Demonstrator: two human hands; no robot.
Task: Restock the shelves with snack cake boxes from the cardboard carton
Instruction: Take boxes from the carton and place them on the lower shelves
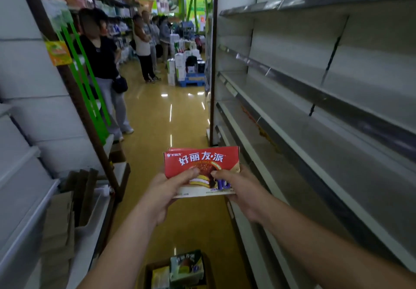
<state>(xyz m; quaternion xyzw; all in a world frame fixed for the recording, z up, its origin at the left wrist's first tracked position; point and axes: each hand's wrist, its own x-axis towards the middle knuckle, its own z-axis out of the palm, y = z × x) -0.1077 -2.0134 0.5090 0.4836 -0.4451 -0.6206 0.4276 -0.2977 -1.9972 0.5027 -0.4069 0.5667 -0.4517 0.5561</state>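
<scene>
Gray shelves (315, 131) ran in tiers down the right of the aisle, away from the camera. A second shelving unit (29, 131) lined the left, with green strips (90, 90) hanging on its brown post. Between them lay a glossy yellow floor (162, 120) that caught the ceiling lights. A person in a black top (99, 57) stood by the left unit, and more people (144, 43) stood farther down the aisle. Near them was a blue pallet (191, 79) stacked with white packs. Flattened cardboard (60, 221) leaned on a low left shelf.

At the bottom edge, the carton (147, 270) sat on the floor between the forearms, with green boxes (186, 264) upright inside.

The red box (200, 160) was held up over the floor, just beside the right shelves and touching none of them, its printed face toward the camera. A second red edge showed just behind its top. The left hand (164, 189) gripped the lower left corner and the right hand (240, 189) gripped the lower right. Both thumbs (191, 171) pressed on the front, and the fingers curled out of sight behind.
</scene>
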